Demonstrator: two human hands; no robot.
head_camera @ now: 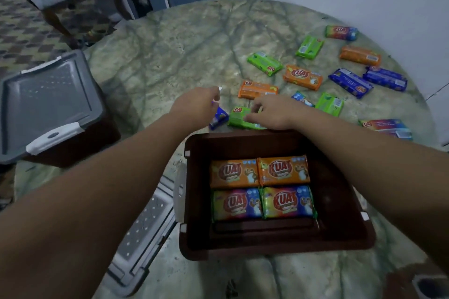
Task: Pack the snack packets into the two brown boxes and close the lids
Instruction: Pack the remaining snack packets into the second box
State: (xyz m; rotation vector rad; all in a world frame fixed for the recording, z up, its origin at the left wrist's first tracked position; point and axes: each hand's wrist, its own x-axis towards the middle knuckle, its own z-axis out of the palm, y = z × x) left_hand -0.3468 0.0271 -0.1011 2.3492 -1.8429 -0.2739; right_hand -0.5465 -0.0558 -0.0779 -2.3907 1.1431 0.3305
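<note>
Centrally, open brown box (340, 238): four packets inside, two orange (258, 172), two rainbow (263, 202). Closed second box (73, 145), grey lid (46, 102), left, partly cut off. Right hand (272, 111) fingers curled on green packet (239, 118). Left hand (198, 105) pinches blue packet (218, 118), mostly hidden.

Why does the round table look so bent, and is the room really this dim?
Head view: the wide-angle lens bows the marbled round table; light is dim and bluish; the open brown plastic box is shadowed inside; the left hand looks slightly motion-blurred.
</note>
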